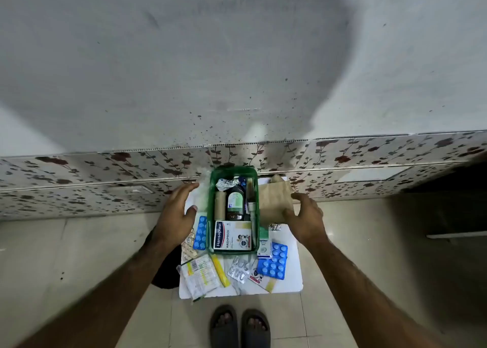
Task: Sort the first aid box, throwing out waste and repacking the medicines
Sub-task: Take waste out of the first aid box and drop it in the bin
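Observation:
A green plastic box point(233, 170) stands on a white board point(292, 284) by the wall. Inside it lie a Hansaplast carton point(232, 235), a dark syrup bottle point(235, 202), a tan bandage roll point(220, 202) and a crumpled foil strip point(226, 183). My left hand point(175, 215) hovers just left of the box, fingers apart, holding nothing. My right hand point(307, 219) hovers to the right, fingers spread over a brown paper bag point(275, 197); whether it touches the bag is unclear.
Around the box lie blue blister packs point(274, 263) point(201, 233), a silver blister strip point(238, 268), a yellow sachet point(220, 270), a clear packet point(199, 275) and a small white-green carton point(264, 243). A black object point(167, 271) sits left of the board. My sandalled feet point(239, 326) stand below.

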